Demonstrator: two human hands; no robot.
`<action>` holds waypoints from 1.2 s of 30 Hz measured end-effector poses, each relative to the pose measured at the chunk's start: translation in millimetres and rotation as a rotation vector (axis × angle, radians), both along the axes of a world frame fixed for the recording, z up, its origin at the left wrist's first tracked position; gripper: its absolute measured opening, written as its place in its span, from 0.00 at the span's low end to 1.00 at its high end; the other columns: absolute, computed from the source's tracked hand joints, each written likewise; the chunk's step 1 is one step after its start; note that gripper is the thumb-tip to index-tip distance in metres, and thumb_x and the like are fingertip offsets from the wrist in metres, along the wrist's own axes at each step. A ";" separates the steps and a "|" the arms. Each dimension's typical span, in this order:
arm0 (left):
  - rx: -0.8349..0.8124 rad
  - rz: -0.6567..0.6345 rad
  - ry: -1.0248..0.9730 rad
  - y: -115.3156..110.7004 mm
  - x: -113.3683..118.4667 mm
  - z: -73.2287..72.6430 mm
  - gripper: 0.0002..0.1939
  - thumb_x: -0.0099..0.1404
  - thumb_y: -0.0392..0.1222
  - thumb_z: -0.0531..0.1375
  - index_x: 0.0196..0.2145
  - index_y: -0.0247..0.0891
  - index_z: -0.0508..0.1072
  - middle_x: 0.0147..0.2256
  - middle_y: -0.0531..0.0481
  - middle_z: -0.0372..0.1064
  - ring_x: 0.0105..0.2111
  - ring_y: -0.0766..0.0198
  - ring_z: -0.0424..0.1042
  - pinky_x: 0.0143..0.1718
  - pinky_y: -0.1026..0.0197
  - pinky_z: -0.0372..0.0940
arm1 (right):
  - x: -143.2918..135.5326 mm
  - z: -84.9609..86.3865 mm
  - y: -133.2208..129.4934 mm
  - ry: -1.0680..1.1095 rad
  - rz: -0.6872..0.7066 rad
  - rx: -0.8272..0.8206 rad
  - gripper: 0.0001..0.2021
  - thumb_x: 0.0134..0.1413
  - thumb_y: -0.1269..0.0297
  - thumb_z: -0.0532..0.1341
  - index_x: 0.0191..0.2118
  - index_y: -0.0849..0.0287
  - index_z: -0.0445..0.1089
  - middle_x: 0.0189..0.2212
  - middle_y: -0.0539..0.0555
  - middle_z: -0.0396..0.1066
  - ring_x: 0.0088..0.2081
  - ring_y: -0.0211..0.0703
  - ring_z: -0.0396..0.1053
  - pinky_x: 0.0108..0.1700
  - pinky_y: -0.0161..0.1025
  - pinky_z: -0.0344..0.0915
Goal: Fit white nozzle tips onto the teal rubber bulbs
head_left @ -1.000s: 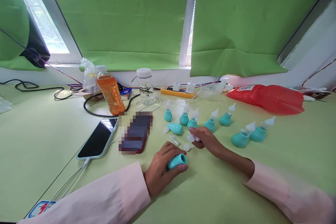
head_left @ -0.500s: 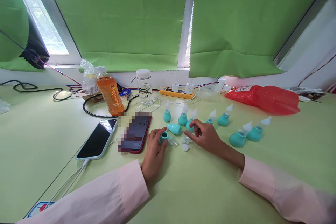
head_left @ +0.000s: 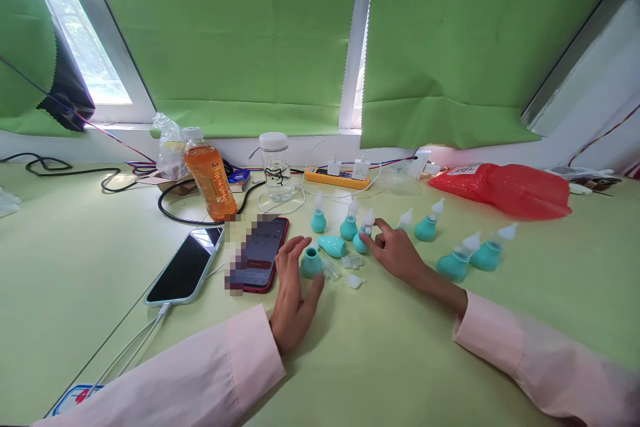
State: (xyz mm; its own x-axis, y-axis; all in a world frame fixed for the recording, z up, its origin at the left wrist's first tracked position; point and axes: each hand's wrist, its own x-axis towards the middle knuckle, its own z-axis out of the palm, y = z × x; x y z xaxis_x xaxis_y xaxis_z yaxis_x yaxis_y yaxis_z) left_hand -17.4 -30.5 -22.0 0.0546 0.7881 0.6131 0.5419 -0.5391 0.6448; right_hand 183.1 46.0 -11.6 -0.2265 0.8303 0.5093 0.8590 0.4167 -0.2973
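My left hand point(head_left: 293, 300) is open, its thumb and fingers spread around a teal rubber bulb point(head_left: 311, 264) that stands mouth up. No clear contact shows between them. My right hand point(head_left: 397, 252) has thumb and forefinger closed on an assembled nasal aspirator point(head_left: 361, 243), a teal bulb with a clear neck and white tip. Between the hands another teal bulb point(head_left: 332, 246) lies on its side. Close by are a clear tube point(head_left: 331, 270), a second clear connector point(head_left: 353, 261) and a loose white tip point(head_left: 356, 281).
Several more assembled aspirators point(head_left: 426, 227) stand at the back and right. Two phones point(head_left: 185, 267) lie at left, one with a charging cable. Behind are an orange drink bottle point(head_left: 211, 177), a water jar point(head_left: 277, 173), a yellow power strip point(head_left: 336, 177) and a red bag point(head_left: 503, 191).
My left hand has opened away from the upright bulb. My right hand has moved from above the small parts onto the standing aspirator, its finger and thumb now at the neck.
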 end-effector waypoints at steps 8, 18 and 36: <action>0.130 -0.172 0.044 -15.8 -5.0 4.4 0.13 0.60 0.41 0.52 0.43 0.38 0.56 0.39 0.44 0.56 0.40 0.59 0.60 0.39 0.56 0.59 | -11.2 15.9 -40.0 -0.039 0.545 0.385 0.05 0.47 0.68 0.49 0.31 0.61 0.59 0.27 0.55 0.65 0.27 0.39 0.62 0.27 0.35 0.56; -0.162 -0.344 0.240 -4.7 -2.5 1.6 0.20 0.64 0.47 0.43 0.18 0.37 0.57 0.15 0.56 0.50 0.17 0.70 0.51 0.20 0.65 0.47 | -25.1 5.4 -62.0 -0.375 0.664 0.100 0.07 0.48 0.68 0.49 0.32 0.61 0.62 0.22 0.52 0.66 0.23 0.39 0.61 0.24 0.36 0.49; -0.848 -0.600 -0.412 1.1 5.6 -1.7 0.21 0.58 0.58 0.49 0.24 0.35 0.60 0.11 0.57 0.57 0.11 0.74 0.52 0.15 0.70 0.49 | -27.4 4.6 -64.7 0.189 0.619 0.076 0.11 0.46 0.62 0.59 0.37 0.59 0.64 0.28 0.49 0.72 0.26 0.34 0.68 0.29 0.30 0.61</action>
